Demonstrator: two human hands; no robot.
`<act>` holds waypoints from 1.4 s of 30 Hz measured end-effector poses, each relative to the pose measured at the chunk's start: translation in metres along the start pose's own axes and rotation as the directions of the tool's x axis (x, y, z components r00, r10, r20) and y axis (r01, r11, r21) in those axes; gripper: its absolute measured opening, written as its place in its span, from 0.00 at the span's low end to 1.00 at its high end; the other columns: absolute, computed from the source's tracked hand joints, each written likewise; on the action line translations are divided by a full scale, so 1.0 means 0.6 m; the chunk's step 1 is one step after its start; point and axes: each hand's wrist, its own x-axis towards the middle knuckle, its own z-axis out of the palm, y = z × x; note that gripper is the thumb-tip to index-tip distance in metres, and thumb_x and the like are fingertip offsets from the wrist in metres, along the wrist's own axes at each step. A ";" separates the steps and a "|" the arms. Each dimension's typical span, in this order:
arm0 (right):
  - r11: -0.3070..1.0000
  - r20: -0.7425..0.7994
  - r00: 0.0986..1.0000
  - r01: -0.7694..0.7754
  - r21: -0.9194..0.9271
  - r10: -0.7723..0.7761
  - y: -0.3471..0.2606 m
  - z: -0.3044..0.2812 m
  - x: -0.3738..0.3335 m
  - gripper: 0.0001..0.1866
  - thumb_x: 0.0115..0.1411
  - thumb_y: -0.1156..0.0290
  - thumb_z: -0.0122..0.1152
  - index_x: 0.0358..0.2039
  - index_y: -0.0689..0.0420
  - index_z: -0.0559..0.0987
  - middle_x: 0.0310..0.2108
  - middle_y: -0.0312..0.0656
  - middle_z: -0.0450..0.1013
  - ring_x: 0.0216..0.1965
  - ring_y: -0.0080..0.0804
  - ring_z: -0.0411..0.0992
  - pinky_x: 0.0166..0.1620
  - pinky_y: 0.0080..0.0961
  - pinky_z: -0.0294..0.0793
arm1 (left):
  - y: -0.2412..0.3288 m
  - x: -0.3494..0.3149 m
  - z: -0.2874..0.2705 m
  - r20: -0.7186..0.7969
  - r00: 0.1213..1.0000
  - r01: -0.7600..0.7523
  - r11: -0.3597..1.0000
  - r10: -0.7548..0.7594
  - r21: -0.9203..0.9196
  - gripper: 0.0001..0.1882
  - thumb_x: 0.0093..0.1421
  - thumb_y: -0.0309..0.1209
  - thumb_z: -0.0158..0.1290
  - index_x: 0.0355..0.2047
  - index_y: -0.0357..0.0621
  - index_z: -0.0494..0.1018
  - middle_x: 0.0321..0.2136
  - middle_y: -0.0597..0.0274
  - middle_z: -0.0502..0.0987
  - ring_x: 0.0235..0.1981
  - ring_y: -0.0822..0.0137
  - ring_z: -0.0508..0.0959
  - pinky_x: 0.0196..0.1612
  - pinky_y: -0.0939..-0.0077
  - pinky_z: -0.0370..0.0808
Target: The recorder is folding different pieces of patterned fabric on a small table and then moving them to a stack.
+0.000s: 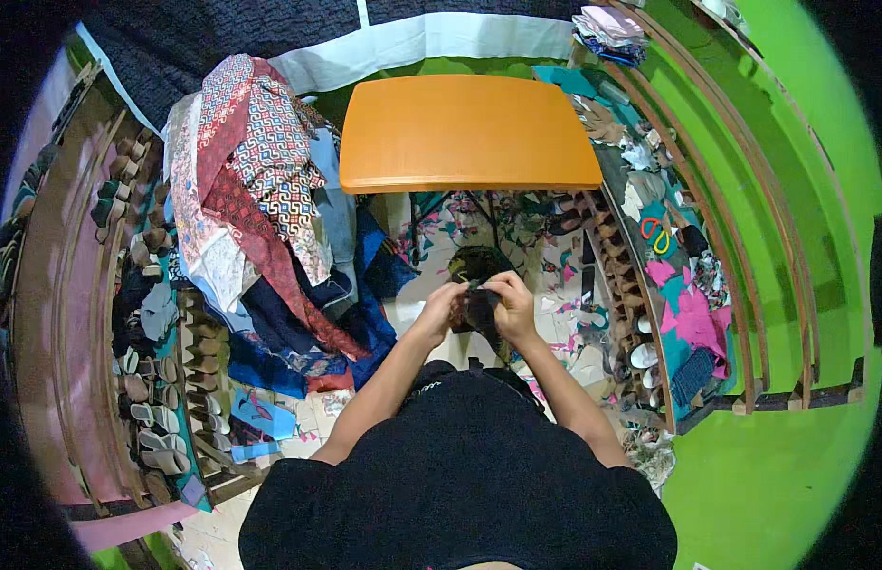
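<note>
In front of my body both hands are raised close together, with the fingertips nearly meeting. My left hand (444,312) is closed in a pinch, and my right hand (512,306) pinches from the other side. Between them is a dark patterned piece of cloth (479,312), which hangs down below the fingers. Its exact shape is hard to make out against the dark mottled material (482,261) just beyond. Farther ahead stands an orange tabletop (469,133), apart from both hands.
Patterned fabrics (270,180) are heaped at the left. Shoe forms (165,461) line the left rack, and more shoes (642,356) line the right one. Scissors with red and yellow handles (656,235) lie among pink scraps (697,318). Coloured offcuts litter the floor.
</note>
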 end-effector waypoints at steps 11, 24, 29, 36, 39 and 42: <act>0.860 0.003 0.939 -0.316 0.402 0.344 0.010 -0.041 0.010 0.03 0.50 0.83 0.46 0.27 0.64 0.67 0.27 0.36 0.66 0.31 0.21 0.63 0.38 0.16 0.62 | -0.020 0.049 0.006 0.638 0.555 -0.730 -0.056 0.534 0.682 0.20 0.39 0.35 0.57 0.31 0.36 0.69 0.30 0.52 0.71 0.35 0.61 0.71 0.40 0.71 0.66; 0.763 -0.327 0.891 -0.032 0.645 0.314 -0.071 -0.284 0.044 0.02 0.53 0.72 0.51 0.28 0.54 0.69 0.27 0.37 0.66 0.28 0.26 0.66 0.31 0.20 0.69 | -0.108 0.117 -0.043 0.569 0.796 -0.604 -0.225 -0.205 0.764 0.29 0.32 0.50 0.57 0.30 0.40 0.73 0.31 0.51 0.74 0.36 0.52 0.72 0.38 0.57 0.64; 0.779 -0.677 0.642 0.192 0.597 0.360 -0.076 -0.428 0.039 0.15 0.57 0.59 0.43 0.41 0.53 0.65 0.30 0.37 0.65 0.27 0.28 0.66 0.28 0.24 0.69 | -0.294 0.263 -0.342 0.798 0.516 -0.822 -0.442 -0.312 0.359 0.30 0.36 0.47 0.56 0.38 0.42 0.69 0.38 0.51 0.71 0.39 0.57 0.71 0.45 0.60 0.66; 0.850 -0.806 0.388 0.097 0.518 0.447 -0.025 -0.607 -0.111 0.21 0.57 0.53 0.37 0.38 0.56 0.70 0.25 0.39 0.68 0.24 0.31 0.65 0.28 0.29 0.68 | -0.267 0.104 -0.418 -0.080 0.716 -0.061 -0.177 -0.693 0.982 0.27 0.39 0.46 0.54 0.40 0.48 0.68 0.40 0.57 0.71 0.42 0.56 0.70 0.48 0.62 0.62; 0.906 -0.898 0.181 0.064 0.418 0.402 0.033 -0.704 -0.236 0.19 0.57 0.53 0.37 0.31 0.55 0.70 0.26 0.37 0.67 0.26 0.29 0.65 0.31 0.29 0.67 | -0.215 0.045 -0.442 -0.436 0.365 0.467 -0.244 -0.823 0.850 0.26 0.40 0.46 0.53 0.41 0.52 0.68 0.41 0.61 0.70 0.43 0.56 0.69 0.49 0.64 0.60; 0.836 -0.809 0.303 0.065 0.545 0.504 0.042 -0.645 -0.274 0.16 0.58 0.56 0.36 0.24 0.54 0.66 0.24 0.35 0.65 0.26 0.26 0.63 0.31 0.25 0.64 | -0.164 -0.023 -0.403 -0.391 0.132 0.650 -0.218 -0.911 0.728 0.26 0.43 0.47 0.51 0.42 0.51 0.68 0.45 0.64 0.68 0.44 0.56 0.68 0.47 0.64 0.63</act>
